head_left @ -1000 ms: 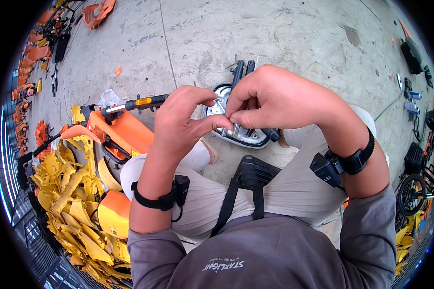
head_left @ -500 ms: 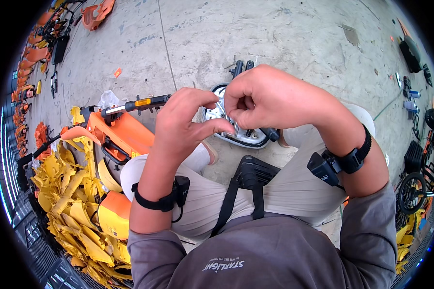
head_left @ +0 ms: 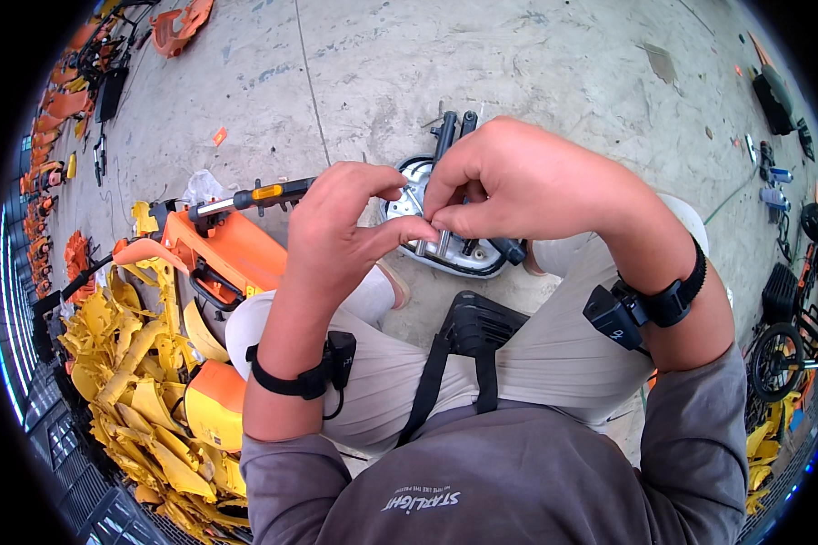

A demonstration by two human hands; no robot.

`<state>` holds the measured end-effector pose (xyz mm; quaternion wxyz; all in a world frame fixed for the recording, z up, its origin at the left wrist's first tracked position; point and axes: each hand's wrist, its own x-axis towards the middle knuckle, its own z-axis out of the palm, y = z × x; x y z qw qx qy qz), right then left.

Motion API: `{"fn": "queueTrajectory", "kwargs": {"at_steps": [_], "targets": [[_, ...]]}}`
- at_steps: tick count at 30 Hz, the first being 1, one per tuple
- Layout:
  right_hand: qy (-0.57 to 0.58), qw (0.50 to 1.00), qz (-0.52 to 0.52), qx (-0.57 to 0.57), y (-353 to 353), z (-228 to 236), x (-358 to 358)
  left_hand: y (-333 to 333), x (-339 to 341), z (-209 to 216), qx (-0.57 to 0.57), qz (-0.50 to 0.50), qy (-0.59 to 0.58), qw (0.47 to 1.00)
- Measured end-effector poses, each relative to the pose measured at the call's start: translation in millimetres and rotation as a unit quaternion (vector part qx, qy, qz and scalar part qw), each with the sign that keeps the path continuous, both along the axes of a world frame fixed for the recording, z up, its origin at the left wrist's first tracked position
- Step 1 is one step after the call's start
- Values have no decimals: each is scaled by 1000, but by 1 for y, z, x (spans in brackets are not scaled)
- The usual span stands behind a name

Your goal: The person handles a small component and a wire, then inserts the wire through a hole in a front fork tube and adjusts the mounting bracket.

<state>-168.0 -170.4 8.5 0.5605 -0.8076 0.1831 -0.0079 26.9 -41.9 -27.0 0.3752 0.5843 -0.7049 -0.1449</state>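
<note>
My left hand [head_left: 336, 211] is curved like a C, its thumb and fingers apart, and nothing shows between them. Its thumb tip reaches almost to the fingertips of my right hand [head_left: 495, 182]. The right thumb and index finger are brought together in a pinch. Whatever they hold, if anything, is too small or hidden to make out. Below both hands lies a rounded silver-grey part with a black rim [head_left: 468, 265], partly covered by them. Across it rest two black tubes [head_left: 444, 136] with silver lower ends, their black ends pointing away from me.
Left of me lie an orange panel [head_left: 232, 250], a black-and-silver shaft with a yellow label [head_left: 268, 193] and a heap of broken yellow plastic [head_left: 141, 391]. A black stool-like piece [head_left: 482, 327] sits between my legs. Cans [head_left: 776, 196] and a small wheel [head_left: 777, 363] are at the right.
My right thumb has straightened toward the left thumb, and the left hand has shifted slightly left. The tubes and the rimmed part stay in place.
</note>
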Motion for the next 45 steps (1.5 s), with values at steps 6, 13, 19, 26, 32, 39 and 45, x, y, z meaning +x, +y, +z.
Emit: {"fn": "queueTrajectory", "kwargs": {"at_steps": [6,13,19,26,32,39,45], "targets": [[-1,1000,-3,-6,3,-6,1,0,-1,-1,1,-1,-6,1000],[-6,1000,15,-20,4,-11,4,1,0,-4,-2,-7,-11,1000],[-7,1000,6,-22,5,-11,4,1,0,-3,-2,-10,1,1000],[-6,1000,-4,2,5,-11,4,2,-1,2,-2,-19,3,1000],[5,999,9,34,0,-3,-1,2,0,-1,-5,-8,16,1000],[16,999,12,48,0,3,-1,1,0,0,-5,-9,13,1000],[22,999,8,30,0,0,-2,1,1,-1,-8,-8,9,1000]]}}
